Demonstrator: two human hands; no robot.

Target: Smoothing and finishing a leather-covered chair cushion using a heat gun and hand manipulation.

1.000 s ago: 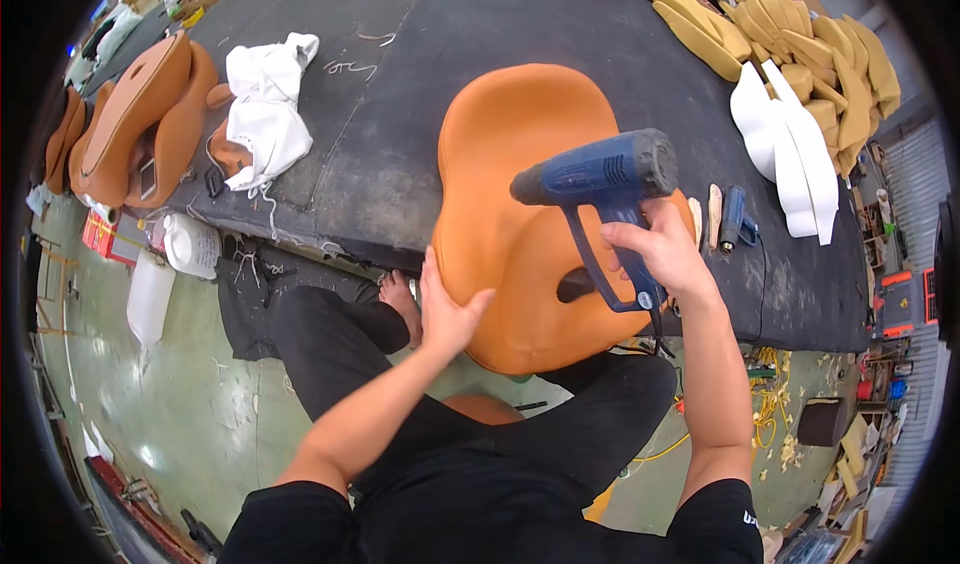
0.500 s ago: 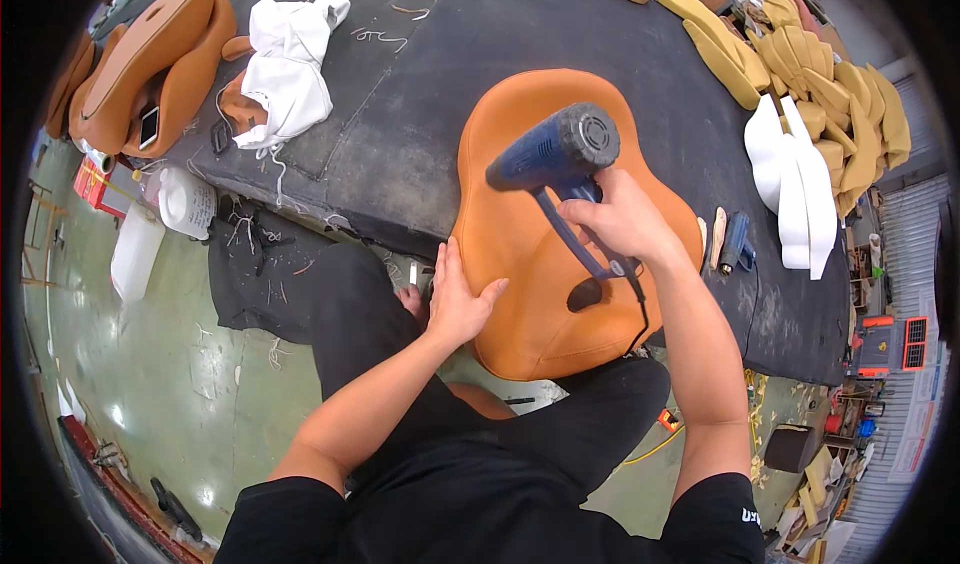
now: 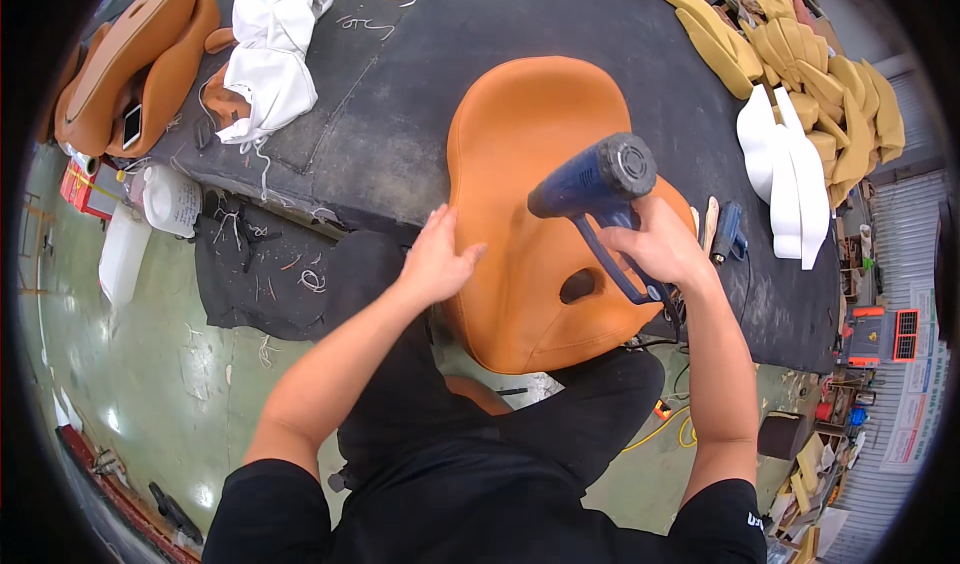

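Note:
An orange leather-like seat cover piece (image 3: 510, 254), stretched over a curved shape with an oval hole in its lower part, rests between my lap and the edge of the dark table. My right hand (image 3: 660, 244) is wrapped round the handle of a blue heat gun (image 3: 580, 186), which is held above the right half of the seat, nozzle toward the middle. The gun's black cord hangs down past the seat's lower right edge. Against the seat's left edge lies my left hand (image 3: 437, 259), fingers stretched out and thumb apart.
White fabric (image 3: 270, 74) and finished orange seats (image 3: 130, 64) occupy the table's left side. To the right are another blue tool (image 3: 731, 232), white foam pieces (image 3: 785, 179) and a heap of yellow foam (image 3: 820, 94). White plastic jugs (image 3: 170, 201) stand on the floor.
The heat gun has moved right and slightly down with my right hand, uncovering the oval hole. My left hand has slid a little up along the seat's left edge.

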